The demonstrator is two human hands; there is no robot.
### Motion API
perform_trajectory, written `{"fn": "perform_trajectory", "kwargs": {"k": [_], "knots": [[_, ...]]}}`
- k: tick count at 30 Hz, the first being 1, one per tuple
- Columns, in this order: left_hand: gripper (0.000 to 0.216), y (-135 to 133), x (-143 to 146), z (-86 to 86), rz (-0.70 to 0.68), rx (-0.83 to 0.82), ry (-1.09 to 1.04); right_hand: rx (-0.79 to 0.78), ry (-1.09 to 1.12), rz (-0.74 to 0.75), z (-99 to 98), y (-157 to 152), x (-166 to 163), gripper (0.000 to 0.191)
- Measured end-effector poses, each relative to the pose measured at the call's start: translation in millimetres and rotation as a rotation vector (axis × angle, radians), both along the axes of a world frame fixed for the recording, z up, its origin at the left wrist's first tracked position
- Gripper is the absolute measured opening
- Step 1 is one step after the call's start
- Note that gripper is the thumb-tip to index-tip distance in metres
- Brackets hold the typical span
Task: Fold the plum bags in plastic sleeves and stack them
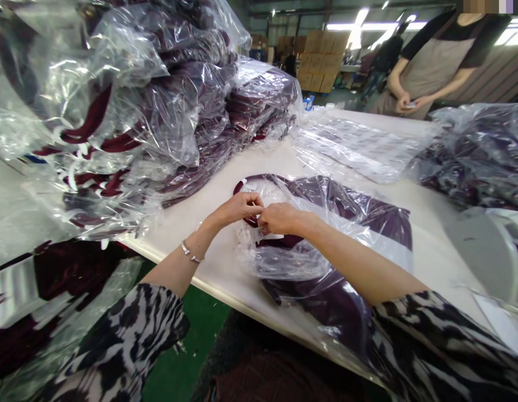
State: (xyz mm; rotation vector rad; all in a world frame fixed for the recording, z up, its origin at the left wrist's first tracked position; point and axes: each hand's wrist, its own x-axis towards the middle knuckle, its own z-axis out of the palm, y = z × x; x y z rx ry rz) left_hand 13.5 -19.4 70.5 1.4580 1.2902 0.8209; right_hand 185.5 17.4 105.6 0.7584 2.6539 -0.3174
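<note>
A folded dark purple garment [393, 223] lies on the table, partly inside a clear plastic bag [292, 262]. At its left end, by the collar, my left hand [242, 207] and my right hand [279, 219] meet with their fingertips almost touching. The left fingers are pinched together, and the right ones are curled closed. What sits between the fingertips is too small or hidden to make out. Just below my right hand a small white tag or paper [273, 236] shows against the dark cloth.
Tall piles of bagged dark garments [192, 106] stand on the left of the pale table [209, 206]. Flat clear bags [355, 145] lie at the back, with more bagged garments [485, 151] on the right. Across the table stands a person in an apron [430, 67]. Cardboard boxes [321, 58] are stacked behind.
</note>
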Motion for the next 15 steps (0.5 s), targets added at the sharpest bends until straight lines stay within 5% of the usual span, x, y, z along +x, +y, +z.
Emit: {"fn": "perform_trajectory", "kwargs": {"k": [5,10,13,15], "knots": [[0.033,-12,-2,-5.1,0.214,0.086,-0.009,-0.145,0.311,-0.159,-25.2,5,13,0.016],[0.029,-40,6,-25.2,0.138,0.057,0.049,-0.503,0.59,-0.468,-37.6,4,32,0.018],[0.023,-46,7,-23.4,0.229,0.097,0.119,-0.635,0.619,-0.477,-30.7,3,35,0.049],[0.017,-47,0,-14.4,0.321,0.126,0.161,-0.59,0.677,-0.471,-22.1,3,33,0.065]]}}
